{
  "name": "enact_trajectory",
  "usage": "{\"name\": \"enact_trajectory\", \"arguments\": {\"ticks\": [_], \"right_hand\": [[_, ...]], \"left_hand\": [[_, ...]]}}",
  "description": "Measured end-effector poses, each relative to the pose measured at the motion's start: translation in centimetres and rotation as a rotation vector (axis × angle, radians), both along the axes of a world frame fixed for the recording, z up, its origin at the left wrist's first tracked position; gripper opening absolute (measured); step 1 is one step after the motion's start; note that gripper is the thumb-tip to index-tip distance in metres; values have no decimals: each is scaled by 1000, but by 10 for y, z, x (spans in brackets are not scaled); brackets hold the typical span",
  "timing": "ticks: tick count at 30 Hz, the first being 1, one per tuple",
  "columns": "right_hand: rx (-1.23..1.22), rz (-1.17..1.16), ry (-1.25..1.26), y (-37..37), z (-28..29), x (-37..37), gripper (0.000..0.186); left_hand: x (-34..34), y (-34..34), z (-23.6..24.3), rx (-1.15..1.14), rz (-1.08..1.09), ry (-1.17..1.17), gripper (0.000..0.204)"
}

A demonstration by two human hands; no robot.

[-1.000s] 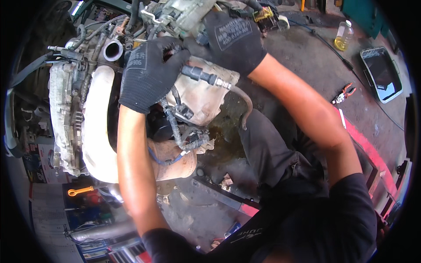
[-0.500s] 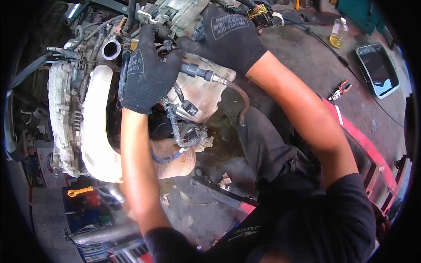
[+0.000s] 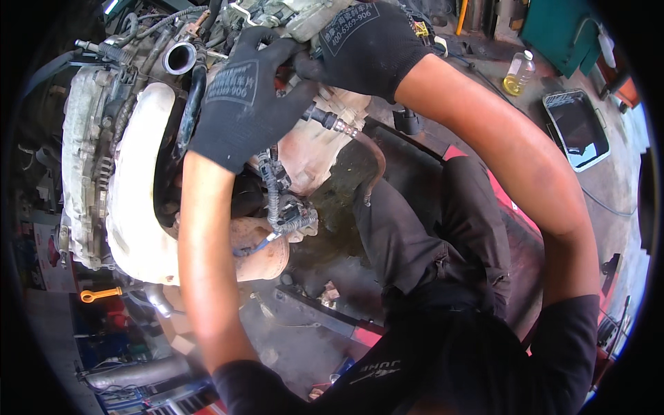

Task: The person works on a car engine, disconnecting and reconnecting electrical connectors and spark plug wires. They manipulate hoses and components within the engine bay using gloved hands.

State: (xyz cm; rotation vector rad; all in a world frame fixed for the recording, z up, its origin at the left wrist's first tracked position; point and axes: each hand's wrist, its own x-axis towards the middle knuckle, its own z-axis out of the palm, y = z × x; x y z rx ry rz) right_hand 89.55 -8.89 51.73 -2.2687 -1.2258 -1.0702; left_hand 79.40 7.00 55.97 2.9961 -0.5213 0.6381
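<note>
what is held by the curled left hand [image 3: 242, 104] and right hand [image 3: 373, 55] over the engine [image 3: 136, 200] cannot be told, and the corrugated wiring harness [image 3: 272, 195] just below could be strained if caught by the left hand.

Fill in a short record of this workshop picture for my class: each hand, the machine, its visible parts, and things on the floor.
left hand: black-gloved, over the engine's upper part; grip unclear
right hand: black-gloved, close to the left; fingertips partly hidden, grip unclear
machine: engine assembly
visible parts: white curved pipe, open round pipe end, brownish hose or cable
floor: clear bottle with yellow liquid, near a shallow tray
</note>
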Motion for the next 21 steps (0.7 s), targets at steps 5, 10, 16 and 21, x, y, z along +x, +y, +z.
{"name": "enact_trajectory", "arguments": {"ticks": [5,10,16,21], "right_hand": [[18,81,90,-6,0,-4,21],[-121,-13,184,-14,15,-22,28],[176,520,41,-13,-7,-5,34],[28,353,422,-62,-42,35,38]], "left_hand": [[16,5,7,11,-106,68,33],[20,20,-12,-233,-239,164,21],[13,7,-14,-12,-91,-22,34],[6,-12,-16,197,14,-181,35]]}}
